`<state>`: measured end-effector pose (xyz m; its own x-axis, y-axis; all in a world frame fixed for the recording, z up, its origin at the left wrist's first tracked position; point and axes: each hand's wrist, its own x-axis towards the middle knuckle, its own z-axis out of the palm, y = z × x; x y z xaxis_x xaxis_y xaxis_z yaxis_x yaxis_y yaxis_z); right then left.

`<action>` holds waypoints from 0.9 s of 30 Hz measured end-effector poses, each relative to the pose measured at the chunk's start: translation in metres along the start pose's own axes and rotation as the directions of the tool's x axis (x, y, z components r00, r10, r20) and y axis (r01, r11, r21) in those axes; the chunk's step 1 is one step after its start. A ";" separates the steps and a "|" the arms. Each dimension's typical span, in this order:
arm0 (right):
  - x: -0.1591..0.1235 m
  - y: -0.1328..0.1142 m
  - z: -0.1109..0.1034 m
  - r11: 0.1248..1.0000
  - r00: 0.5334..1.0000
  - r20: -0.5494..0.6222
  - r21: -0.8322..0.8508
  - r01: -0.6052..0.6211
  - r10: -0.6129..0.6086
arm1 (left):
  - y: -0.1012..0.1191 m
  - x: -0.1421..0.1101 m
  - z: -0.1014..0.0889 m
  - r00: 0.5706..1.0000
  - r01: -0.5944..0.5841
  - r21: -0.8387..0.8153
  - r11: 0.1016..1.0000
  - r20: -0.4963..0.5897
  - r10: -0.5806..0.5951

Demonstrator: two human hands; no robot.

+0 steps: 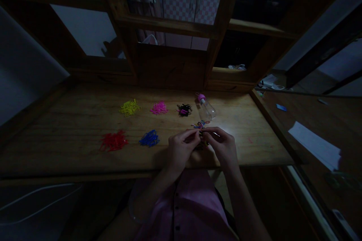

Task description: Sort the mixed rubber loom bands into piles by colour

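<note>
My left hand (181, 148) and my right hand (224, 144) meet over the front part of the desk, thumbs and forefingers pinched close together. A tiny dark piece shows between the fingertips, too small to make out. Just beyond and beneath them lies a mixed pile of coloured rubber bands (200, 124), partly hidden by the fingers. Sorted heaps of what look like small rubber bands lie to the left: black bands (186, 108) with some pink among them, pink bands (159, 107), blue bands (149, 138), yellow bands (130, 107) and red bands (114, 141).
A clear bulb-shaped bottle (208, 110) with a pink cap lies on its side behind my hands. Wooden shelving (169, 66) rises along the back of the desk (70, 120). White papers (315, 145) rest on a brown surface at the right.
</note>
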<state>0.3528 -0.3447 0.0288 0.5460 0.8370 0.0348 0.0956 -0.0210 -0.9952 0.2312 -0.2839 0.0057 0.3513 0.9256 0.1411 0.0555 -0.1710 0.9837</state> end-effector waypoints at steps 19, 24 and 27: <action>-0.004 0.013 0.004 0.977 0.991 -0.112 0.207 -0.054 0.078 | 0.003 0.005 -0.006 0.986 0.117 -0.422 0.899 -0.059 -0.156; -0.007 0.007 0.004 0.991 0.989 -0.148 0.128 0.029 -0.010 | 0.004 0.011 -0.013 0.992 0.055 -0.368 0.928 -0.082 -0.091; -0.011 0.004 0.005 0.995 0.994 -0.097 0.078 0.063 -0.056 | 0.003 0.017 -0.017 0.999 0.048 -0.285 0.957 0.022 -0.044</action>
<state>0.3431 -0.3513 0.0245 0.6177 0.7802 0.0989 0.0650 0.0748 -0.9951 0.2216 -0.2630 0.0133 0.3687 0.9246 0.0955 -0.1959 -0.0231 0.9803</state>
